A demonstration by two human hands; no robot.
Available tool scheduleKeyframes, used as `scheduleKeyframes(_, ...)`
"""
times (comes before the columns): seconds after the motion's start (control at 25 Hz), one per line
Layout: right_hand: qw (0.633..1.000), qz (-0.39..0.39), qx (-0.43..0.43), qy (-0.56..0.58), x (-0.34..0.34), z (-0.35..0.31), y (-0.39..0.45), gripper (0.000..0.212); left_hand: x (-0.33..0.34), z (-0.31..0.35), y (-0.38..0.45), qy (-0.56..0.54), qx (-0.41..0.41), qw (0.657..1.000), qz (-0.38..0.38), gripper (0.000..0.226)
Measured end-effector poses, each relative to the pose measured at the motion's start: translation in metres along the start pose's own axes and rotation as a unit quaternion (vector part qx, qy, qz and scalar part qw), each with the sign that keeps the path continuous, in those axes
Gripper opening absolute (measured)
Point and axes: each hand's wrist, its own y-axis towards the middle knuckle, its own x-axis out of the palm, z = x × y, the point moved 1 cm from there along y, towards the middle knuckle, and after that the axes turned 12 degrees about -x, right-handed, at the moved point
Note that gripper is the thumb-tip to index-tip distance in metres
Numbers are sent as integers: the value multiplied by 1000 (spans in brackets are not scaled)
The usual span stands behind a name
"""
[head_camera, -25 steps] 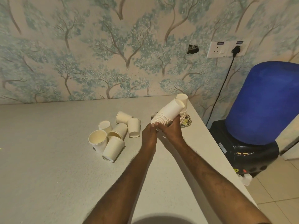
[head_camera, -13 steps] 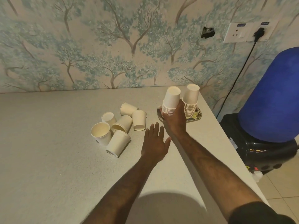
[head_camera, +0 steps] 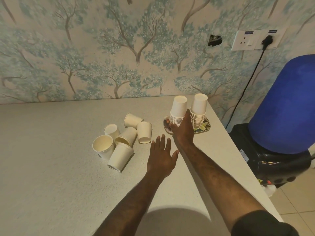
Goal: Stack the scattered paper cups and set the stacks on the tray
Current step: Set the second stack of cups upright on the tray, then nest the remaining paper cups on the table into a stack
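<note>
Two cup stacks on the tray [head_camera: 207, 127] at the table's far right corner, right hand [head_camera: 183, 132] gripping the left stack [head_camera: 178, 111]; left hand [head_camera: 161, 157] spread; six loose cups [head_camera: 122, 138] remain mid-table.

Cup stack [head_camera: 178, 111] tilted earlier, now upright on tray [head_camera: 207, 127]; left hand [head_camera: 161, 156] released, spread.

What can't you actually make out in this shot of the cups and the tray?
Head view only:
- Tray: mostly covered by two cup stacks and the right hand; its pattern is unreadable.
- Left stack: the base is hidden behind that hand, so whether it rests on the tray is unclear.
- Rim counts in either stack: too small.
</note>
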Motion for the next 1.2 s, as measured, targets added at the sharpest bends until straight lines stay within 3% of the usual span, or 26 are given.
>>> scheduleKeyframes(0.2,999,2,-19,-42,1,3,-2,90,-5,1,-2,-10,-3,1000,-7,74)
scheduleKeyframes(0.52,997,14,-27,-69,-4,2,-9,63,-3,-1,2,-19,-8,1000,-2,75)
scheduleKeyframes(0.72,995,42,-40,-84,-17,-11,-24,61,-3,-1,4,-119,-35,992,13,69)
scheduleKeyframes(0.88,995,59,-60,-46,-35,-24,-45,56,-27,4,-3,-300,-16,953,39,49)
scheduleKeyframes(1.0,993,61,-97,-16,-45,-37,-65,60,-58,7,-11,-451,-10,892,22,44)
scheduleKeyframes(1.08,989,53,-139,-10,-47,-48,-75,59,-78,2,-17,-482,-30,875,36,44)
scheduleKeyframes(1.2,967,8,-239,-89,-40,-66,-86,61,-105,-17,-24,-459,-46,882,99,52)
